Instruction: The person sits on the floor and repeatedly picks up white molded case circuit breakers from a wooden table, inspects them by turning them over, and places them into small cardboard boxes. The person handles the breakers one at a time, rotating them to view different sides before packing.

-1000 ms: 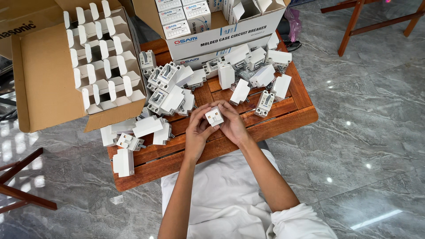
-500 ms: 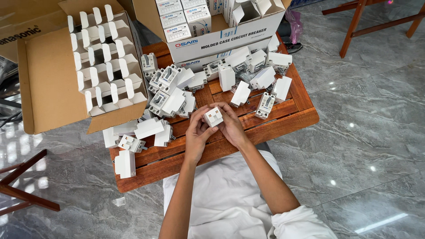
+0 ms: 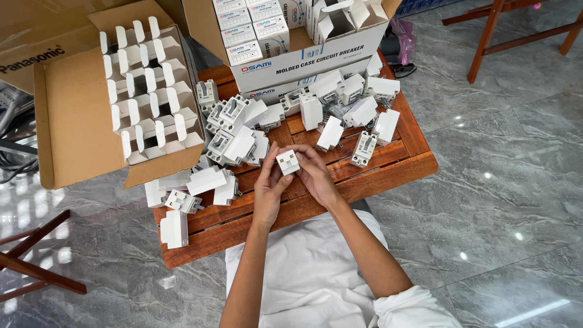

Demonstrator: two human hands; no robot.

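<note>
Left hand [image 3: 270, 188] and right hand [image 3: 313, 173] both clamped on one small white breaker [image 3: 287, 162] above the wooden table [image 3: 388, 173], mid-handling; next move likely needs a steady grip.

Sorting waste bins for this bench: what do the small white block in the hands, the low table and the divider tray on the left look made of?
Small white block: apparently moulded plastic, matte, with crisp edges.
Low table: wood, reddish-brown, lightly glossy, slats with visible gaps.
Divider tray: likely thin white card, folded tabs, inside a brown corrugated-looking carton.
</note>
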